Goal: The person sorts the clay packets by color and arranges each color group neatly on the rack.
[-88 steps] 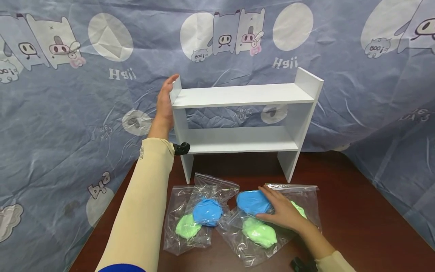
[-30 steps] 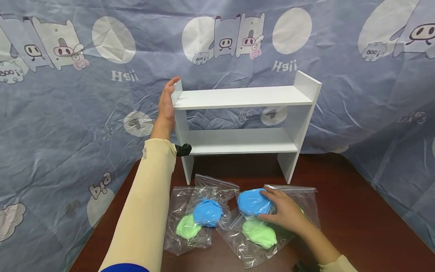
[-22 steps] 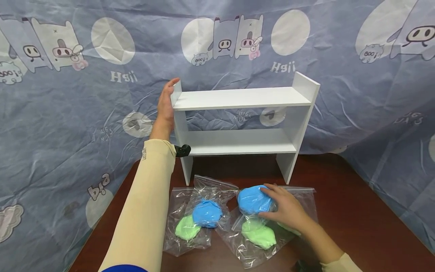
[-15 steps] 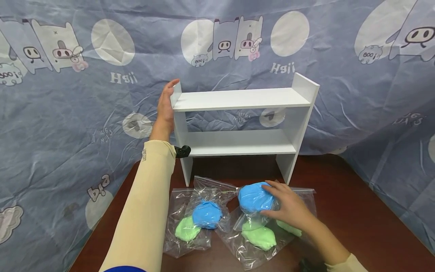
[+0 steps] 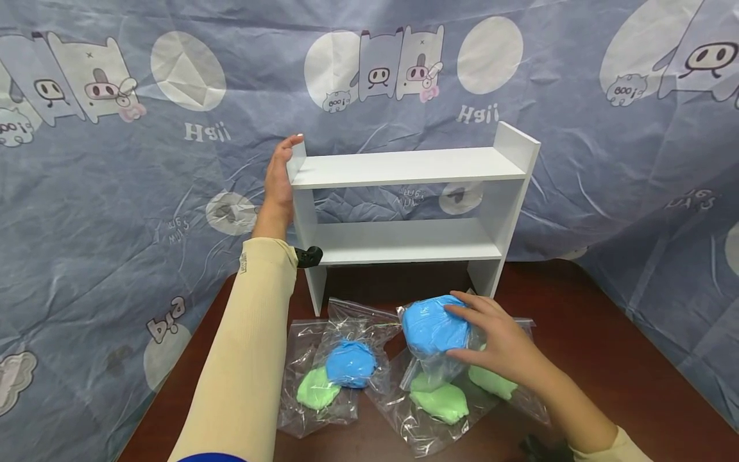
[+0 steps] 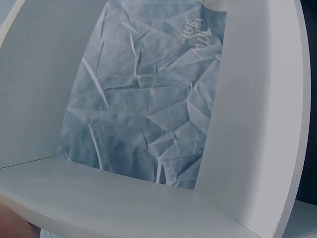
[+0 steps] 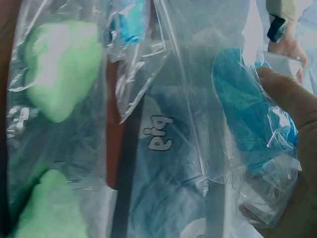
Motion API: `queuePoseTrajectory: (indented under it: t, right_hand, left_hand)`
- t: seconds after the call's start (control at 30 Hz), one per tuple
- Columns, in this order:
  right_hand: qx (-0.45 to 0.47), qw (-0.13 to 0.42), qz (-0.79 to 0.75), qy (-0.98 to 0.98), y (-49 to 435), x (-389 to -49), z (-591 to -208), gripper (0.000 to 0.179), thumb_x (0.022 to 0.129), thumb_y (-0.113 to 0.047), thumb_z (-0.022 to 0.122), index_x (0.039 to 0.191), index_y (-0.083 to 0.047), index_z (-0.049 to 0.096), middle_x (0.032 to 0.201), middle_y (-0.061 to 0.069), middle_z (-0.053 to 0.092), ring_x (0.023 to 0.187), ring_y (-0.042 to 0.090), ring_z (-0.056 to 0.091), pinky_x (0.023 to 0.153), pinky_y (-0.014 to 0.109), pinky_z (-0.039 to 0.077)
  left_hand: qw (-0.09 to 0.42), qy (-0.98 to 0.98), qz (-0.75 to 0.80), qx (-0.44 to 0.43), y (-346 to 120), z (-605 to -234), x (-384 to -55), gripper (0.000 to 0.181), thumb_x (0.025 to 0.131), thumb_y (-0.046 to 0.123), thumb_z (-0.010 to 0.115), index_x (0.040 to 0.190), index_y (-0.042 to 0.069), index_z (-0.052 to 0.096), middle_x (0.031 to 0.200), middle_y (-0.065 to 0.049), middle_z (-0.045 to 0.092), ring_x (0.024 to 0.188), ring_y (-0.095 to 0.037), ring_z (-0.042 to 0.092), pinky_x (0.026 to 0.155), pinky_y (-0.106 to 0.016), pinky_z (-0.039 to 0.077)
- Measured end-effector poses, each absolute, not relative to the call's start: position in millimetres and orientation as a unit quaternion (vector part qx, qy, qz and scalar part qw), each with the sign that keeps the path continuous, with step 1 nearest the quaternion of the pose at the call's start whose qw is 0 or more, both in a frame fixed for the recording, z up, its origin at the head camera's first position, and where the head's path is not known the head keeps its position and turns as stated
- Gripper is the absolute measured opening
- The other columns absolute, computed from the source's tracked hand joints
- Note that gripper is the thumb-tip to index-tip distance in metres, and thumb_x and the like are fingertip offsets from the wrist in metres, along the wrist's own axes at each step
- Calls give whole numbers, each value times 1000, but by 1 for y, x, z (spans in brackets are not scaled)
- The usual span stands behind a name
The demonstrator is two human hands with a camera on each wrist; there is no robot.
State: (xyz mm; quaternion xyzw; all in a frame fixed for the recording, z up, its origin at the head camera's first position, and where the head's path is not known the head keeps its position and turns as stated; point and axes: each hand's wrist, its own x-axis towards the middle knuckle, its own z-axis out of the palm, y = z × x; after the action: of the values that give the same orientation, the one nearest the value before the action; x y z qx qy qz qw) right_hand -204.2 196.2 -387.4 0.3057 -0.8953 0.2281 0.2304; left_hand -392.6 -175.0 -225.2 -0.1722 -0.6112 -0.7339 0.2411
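Observation:
My left hand (image 5: 280,184) lies against the left side panel of a white two-tier shelf (image 5: 410,165), its fingertips bent over the panel's top edge. My right hand (image 5: 505,337) grips a clear zip bag holding a soft blue lump (image 5: 434,325), thumb on the near side and fingers on the far side. In the right wrist view the blue lump (image 7: 242,106) shows through the plastic by the thumb. Under the raised bag lie clear bags with green lumps (image 5: 441,403) (image 7: 62,69). Left of these rest a bagged blue lump (image 5: 350,364) and a bagged green lump (image 5: 317,388).
The shelf stands at the back of a dark brown table (image 5: 612,359), just behind the bags. A printed blue-grey cloth (image 5: 115,224) hangs close behind and along both sides. Black wrist cameras (image 5: 308,256) sit on the forearms.
My right hand has lifted the bagged blue lump up off the bags below and slightly away, uncovering more of the green lump beneath. My left hand stays on the shelf.

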Motion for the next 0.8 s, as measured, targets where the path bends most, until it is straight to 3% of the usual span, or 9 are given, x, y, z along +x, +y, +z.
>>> queuePoseTrajectory:
  t: [0.13,0.23,0.4,0.8]
  right_hand:
    - [314,245,231,-888,194,-201,-373,73,64,-24,93,131,-16,65,147,7,54,128,31,52,89,50,55]
    - [317,259,237,-881,193,-200,-361,73,63,-24,94,131,-17,65,146,6,55,129,30,53,92,33,53]
    - [321,272,255,-871,191,-199,-340,72,64,-21,93,131,-19,66,147,6,54,131,29,51,94,8,39]
    - [333,301,268,-853,184,-204,-287,65,64,-18,93,125,-20,68,148,5,55,131,26,53,98,15,39]
  left_hand:
    - [241,-608,-735,-178,-175,-225,-394,51,95,24,34,139,3,49,158,-3,39,132,-21,42,109,-40,37]
    - [240,-605,-739,-175,-175,-225,-394,49,95,22,33,136,3,50,159,-4,38,132,-18,42,110,-40,37]
    - [240,-599,-743,-176,-174,-225,-394,42,95,20,33,128,8,56,159,-5,37,139,-23,37,113,-42,35]
    - [240,-612,-734,-171,-175,-225,-394,52,94,26,36,140,7,50,154,-3,41,132,-29,42,104,-37,41]
